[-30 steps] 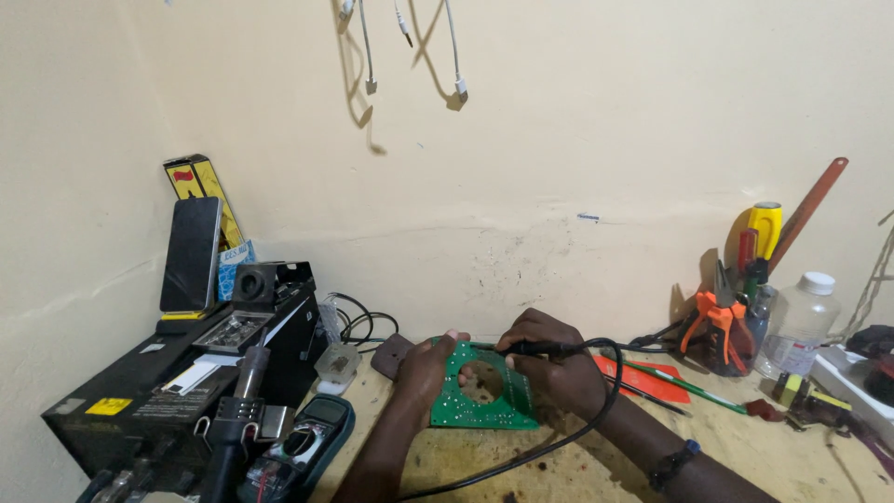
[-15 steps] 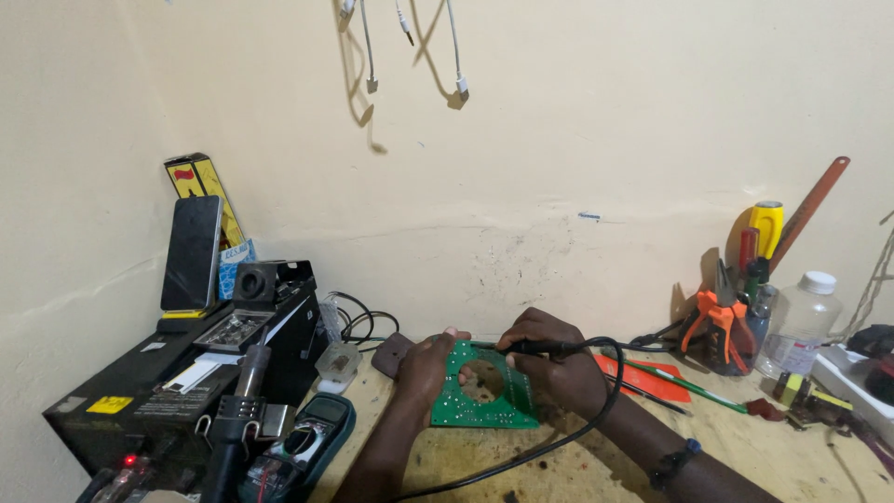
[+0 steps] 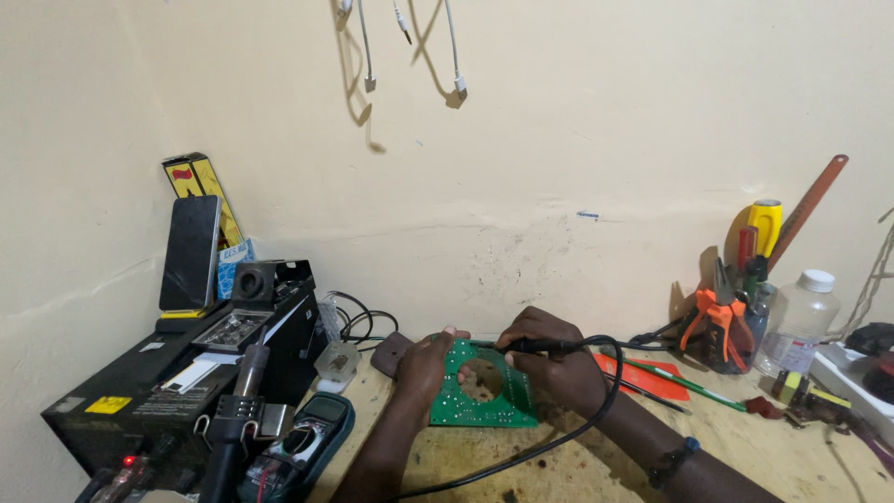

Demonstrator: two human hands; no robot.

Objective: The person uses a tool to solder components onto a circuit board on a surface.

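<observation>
A green circuit board [image 3: 484, 405] with a round hole in its middle lies tilted on the wooden bench. My left hand [image 3: 426, 365] grips its left edge, thumb on top. My right hand [image 3: 552, 365] holds a black soldering iron [image 3: 531, 346] like a pen, with the tip pointing left over the board's upper edge. The iron's black cable [image 3: 559, 438] loops around my right wrist and runs down toward the lower left.
A black rework station [image 3: 177, 391] with a hot-air handle [image 3: 237, 419] stands at left, with a multimeter [image 3: 303, 442] beside it and a phone [image 3: 189, 253] propped on top. A tool holder [image 3: 736, 298], a plastic bottle [image 3: 796, 321] and a red sheet [image 3: 652, 373] sit at right. Cables hang on the wall.
</observation>
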